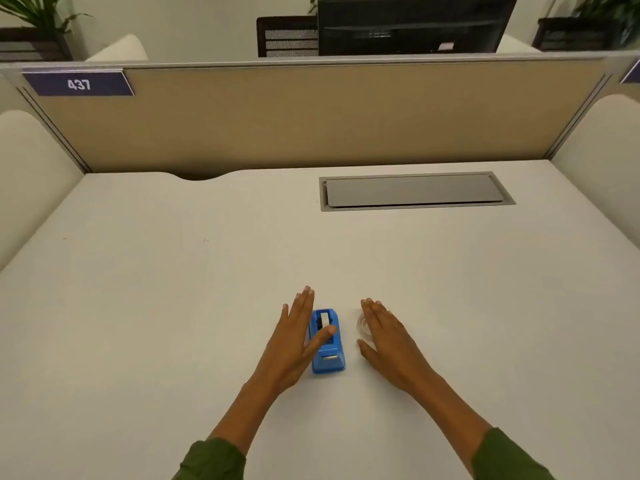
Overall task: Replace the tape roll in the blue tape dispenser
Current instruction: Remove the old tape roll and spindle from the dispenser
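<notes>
A small blue tape dispenser (329,355) stands on the white desk (173,306), its cutter end toward me, with a white roll showing in its top. My left hand (294,344) lies flat just left of it, fingers straight, the thumb resting across the dispenser's top. A clear tape roll (362,325) lies flat on the desk to the right of the dispenser. My right hand (388,344) is spread flat over the roll's right part and hides most of it. Neither hand grips anything.
A grey cable hatch (415,190) is set into the desk at the back right. A tan partition (311,116) with a "437" label (79,84) closes the far edge. Cream side panels (31,174) flank the desk.
</notes>
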A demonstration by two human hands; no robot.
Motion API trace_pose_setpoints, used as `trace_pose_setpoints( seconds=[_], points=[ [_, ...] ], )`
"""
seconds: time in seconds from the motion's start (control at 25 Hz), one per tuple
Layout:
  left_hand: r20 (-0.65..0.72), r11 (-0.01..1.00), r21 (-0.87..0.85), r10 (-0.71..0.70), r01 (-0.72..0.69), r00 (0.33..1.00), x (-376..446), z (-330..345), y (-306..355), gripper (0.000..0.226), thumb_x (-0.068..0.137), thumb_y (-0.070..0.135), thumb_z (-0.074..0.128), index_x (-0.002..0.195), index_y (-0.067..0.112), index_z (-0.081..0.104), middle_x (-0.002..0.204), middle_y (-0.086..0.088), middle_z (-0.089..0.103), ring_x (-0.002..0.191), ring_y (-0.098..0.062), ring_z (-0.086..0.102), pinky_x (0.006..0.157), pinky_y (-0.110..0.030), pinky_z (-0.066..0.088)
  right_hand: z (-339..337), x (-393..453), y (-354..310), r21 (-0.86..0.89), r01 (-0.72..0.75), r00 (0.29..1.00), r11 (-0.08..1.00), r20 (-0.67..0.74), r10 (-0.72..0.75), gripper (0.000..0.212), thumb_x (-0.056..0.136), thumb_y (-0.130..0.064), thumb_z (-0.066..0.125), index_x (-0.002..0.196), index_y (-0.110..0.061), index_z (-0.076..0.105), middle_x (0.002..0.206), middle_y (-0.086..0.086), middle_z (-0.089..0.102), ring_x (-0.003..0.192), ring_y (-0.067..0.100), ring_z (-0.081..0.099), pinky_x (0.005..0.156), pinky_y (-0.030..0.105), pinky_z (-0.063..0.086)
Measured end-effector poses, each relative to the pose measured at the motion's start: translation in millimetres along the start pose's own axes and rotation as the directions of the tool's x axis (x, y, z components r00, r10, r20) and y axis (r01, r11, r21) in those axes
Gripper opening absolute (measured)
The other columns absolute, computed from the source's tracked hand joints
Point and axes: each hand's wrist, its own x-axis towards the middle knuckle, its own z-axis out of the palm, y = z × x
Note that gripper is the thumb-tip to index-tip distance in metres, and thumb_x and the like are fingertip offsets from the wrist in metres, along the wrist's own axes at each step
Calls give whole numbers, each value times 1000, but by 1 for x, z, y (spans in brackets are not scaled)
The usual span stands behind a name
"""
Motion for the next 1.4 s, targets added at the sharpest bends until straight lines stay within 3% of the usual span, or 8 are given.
trace_pose_setpoints(
  seconds=[0.2, 0.32, 0.48, 0.68, 0.88, 1.04, 1.24, 1.4],
  points=[
    [62, 997, -42, -61, 63, 996, -8, 0, -13, 106, 54, 66, 65, 141, 38, 10, 155, 8, 17, 144, -21, 5, 115, -46, 16, -1, 1, 7, 83, 16, 999, 996, -37, -13, 62, 95, -19, 45, 145, -21, 9, 157, 0, 15, 144, 14, 11, 115, 26, 13],
    [61, 998, -47, -49, 52, 997, -6, -1, -17, 114, 46, 63, 74, 140, 38, 15, 153, 8, 24, 143, -21, 13, 115, -45, 19, -10, 8, 0, 281, 57, 990, 958, -142, -17, 61, 89, -24, 57, 142, -28, 25, 148, -7, 34, 135, 10, 32, 110, 26, 27],
    [56, 1000, -13, -7, 7, 998, -5, 0, -18, 106, 57, 48, 80, 140, 36, 15, 153, 7, 25, 141, -17, 19, 116, -38, 14, -13, 18, -22, 365, 201, 978, 909, -133, -162, 60, 77, -38, 67, 130, -42, 38, 132, -24, 46, 122, -4, 41, 102, 17, 33],
    [53, 1000, -11, 20, -19, 998, -7, -1, -15, 100, 64, 41, 79, 142, 29, 17, 152, 6, 26, 140, -13, 22, 118, -37, 10, 1, 27, -31, 301, 210, 978, 930, -75, -196, 51, 79, -29, 67, 124, -35, 43, 124, -16, 52, 109, -4, 43, 89, 5, 30],
    [55, 1000, -16, 2, -1, 998, -8, -1, -15, 101, 65, 42, 78, 142, 32, 13, 153, 7, 22, 141, -12, 19, 118, -37, 8, -5, 33, -36, 367, 198, 978, 909, -138, -158, 42, 77, -20, 70, 113, -29, 50, 117, -10, 58, 106, 5, 51, 96, 28, 46],
    [106, 999, -19, -23, 26, 994, -8, -7, -7, 105, 63, 43, 78, 143, 31, 11, 154, 8, 16, 143, -13, 11, 119, -40, 8, -24, 32, -43, 486, 208, 974, 849, -187, -132, 43, 74, -14, 72, 110, -28, 52, 111, -16, 61, 107, 2, 57, 95, 23, 48],
    [-184, 924, -381, -61, -14, 981, -7, -33, 21, 44, 78, 37, 64, 120, 28, 57, 127, 5, 61, 113, -8, 58, 95, -24, 46, -47, 27, -51, 619, 259, 963, 742, -227, -147, 40, 74, -9, 74, 105, -30, 60, 108, -14, 64, 97, 3, 64, 84, 15, 52],
    [-155, 829, -559, -121, 14, 980, -5, -36, 38, 23, 80, 20, 67, 103, 21, 70, 103, -1, 73, 93, -11, 69, 89, -29, 52, -56, 24, -54, 734, 220, 976, 643, -169, -141, 37, 75, -10, 74, 106, -27, 66, 108, -9, 65, 97, 9, 65, 77, 18, 55]
  ],
)
